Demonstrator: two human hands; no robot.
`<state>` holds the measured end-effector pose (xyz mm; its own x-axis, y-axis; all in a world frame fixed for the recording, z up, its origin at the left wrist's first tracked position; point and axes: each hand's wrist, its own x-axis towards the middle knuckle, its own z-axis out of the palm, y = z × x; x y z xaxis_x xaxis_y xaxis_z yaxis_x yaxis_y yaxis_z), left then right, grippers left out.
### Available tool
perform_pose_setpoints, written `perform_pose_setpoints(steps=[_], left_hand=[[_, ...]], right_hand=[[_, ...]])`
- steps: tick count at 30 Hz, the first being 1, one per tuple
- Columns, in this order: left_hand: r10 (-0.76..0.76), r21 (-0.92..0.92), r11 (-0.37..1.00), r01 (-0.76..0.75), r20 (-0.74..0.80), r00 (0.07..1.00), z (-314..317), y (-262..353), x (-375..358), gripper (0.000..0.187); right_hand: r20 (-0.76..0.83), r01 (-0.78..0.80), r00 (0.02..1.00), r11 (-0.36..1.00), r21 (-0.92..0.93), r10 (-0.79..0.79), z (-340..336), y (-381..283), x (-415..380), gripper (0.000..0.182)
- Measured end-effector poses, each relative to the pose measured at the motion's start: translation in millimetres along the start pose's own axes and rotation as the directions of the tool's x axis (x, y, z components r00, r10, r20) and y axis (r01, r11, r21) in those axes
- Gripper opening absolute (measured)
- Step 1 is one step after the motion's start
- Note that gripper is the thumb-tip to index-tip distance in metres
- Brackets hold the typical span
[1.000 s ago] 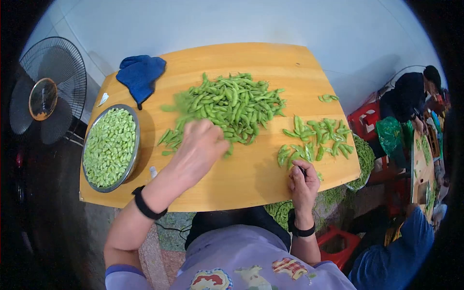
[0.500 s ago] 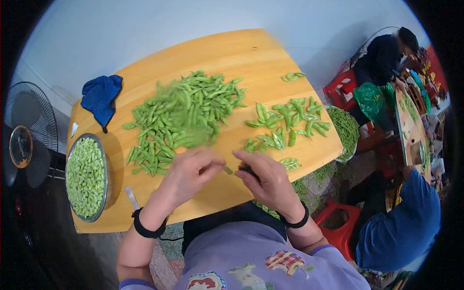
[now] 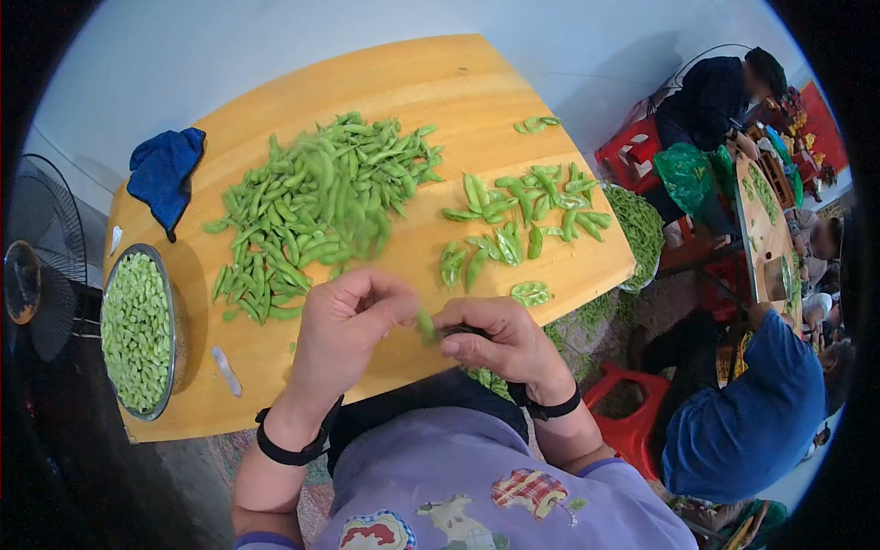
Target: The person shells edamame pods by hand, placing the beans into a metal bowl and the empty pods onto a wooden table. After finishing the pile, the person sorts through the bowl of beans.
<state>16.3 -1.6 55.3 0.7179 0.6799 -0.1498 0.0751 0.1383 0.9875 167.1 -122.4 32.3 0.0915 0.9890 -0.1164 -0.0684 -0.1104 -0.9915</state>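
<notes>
My left hand is closed in a pinch on a green bean pod, above the near edge of the wooden table. Close on its right, my right hand curls around a small dark tool, mostly hidden by the fingers; its kind does not show. The pod's lower end lies by the right fingertips. Beyond the left hand is a heap of plump green pods, its front part smeared. Flatter, glossy pods are scattered beyond my right hand. A metal bowl of shelled green beans stands at the left.
On the wooden table lie a blue cloth and a pale strip. A fan stands left. A container of pods, a red stool and two people at another table are to the right.
The view has shifted, so the table sits further left. My hands have come closer together, and the pod now shows upright between them. The pale strip is more fully visible.
</notes>
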Motion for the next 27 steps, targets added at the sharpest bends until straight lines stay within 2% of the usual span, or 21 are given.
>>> perform_pose_setpoints(steps=[2, 6, 11, 12, 14, 18, 20, 24, 26, 27], left_hand=[[0.008, 0.012, 1.0, -0.009, 0.017, 1.0, 1.6, 4.4, -1.6, 0.004], [0.034, 0.035, 0.999, -0.035, 0.044, 0.998, 4.7, 9.6, -3.7, 0.002], [0.034, 0.051, 0.998, -0.037, 0.068, 0.997, 4.8, 12.6, -5.3, 0.002], [0.042, 0.053, 0.998, -0.046, 0.069, 0.997, 5.1, 12.4, -5.6, 0.002], [0.046, 0.025, 0.999, -0.048, 0.075, 0.996, 5.5, 10.9, -6.2, 0.002], [0.058, -0.044, 0.998, -0.054, 0.091, 0.994, 7.4, 9.7, -8.7, 0.002], [0.05, -0.03, 0.998, -0.048, 0.068, 0.996, 6.9, 8.5, -8.7, 0.002], [0.03, 0.007, 1.0, -0.03, 0.052, 0.998, 4.3, 8.0, -10.4, 0.003], [0.041, 0.025, 0.999, -0.042, 0.051, 0.998, 3.7, 8.5, -11.2, 0.003], [0.057, 0.043, 0.997, -0.059, 0.05, 0.997, 3.4, 9.2, -10.9, 0.004]], right_hand=[[0.068, 0.187, 0.982, 0.968, -0.167, -0.178, -2.4, 0.2, 1.3, 0.019], [0.099, 0.149, 0.986, 0.976, -0.161, -0.134, -3.4, -8.1, -1.4, 0.019], [0.132, 0.142, 0.985, 0.954, -0.266, -0.11, -2.5, -15.3, -3.4, 0.019], [0.13, 0.141, 0.986, 0.954, -0.266, -0.109, -1.6, -14.7, -4.1, 0.019], [0.105, 0.063, 0.993, 0.991, -0.117, -0.051, 1.5, -13.1, -4.7, 0.02], [0.088, 0.063, 0.995, 0.991, -0.114, -0.053, 5.8, -12.2, -5.0, 0.019], [0.074, 0.003, 0.997, 0.997, 0.082, -0.009, 8.2, -9.2, -5.6, 0.018], [0.077, 0.021, 0.997, 1.0, -0.022, -0.019, 6.8, -3.5, -10.3, 0.018], [0.07, 0.232, 0.972, 0.958, -0.169, -0.223, 9.5, -5.4, -8.4, 0.019], [0.071, 0.233, 0.972, 0.958, -0.169, -0.224, 9.6, -5.0, -7.8, 0.019]])
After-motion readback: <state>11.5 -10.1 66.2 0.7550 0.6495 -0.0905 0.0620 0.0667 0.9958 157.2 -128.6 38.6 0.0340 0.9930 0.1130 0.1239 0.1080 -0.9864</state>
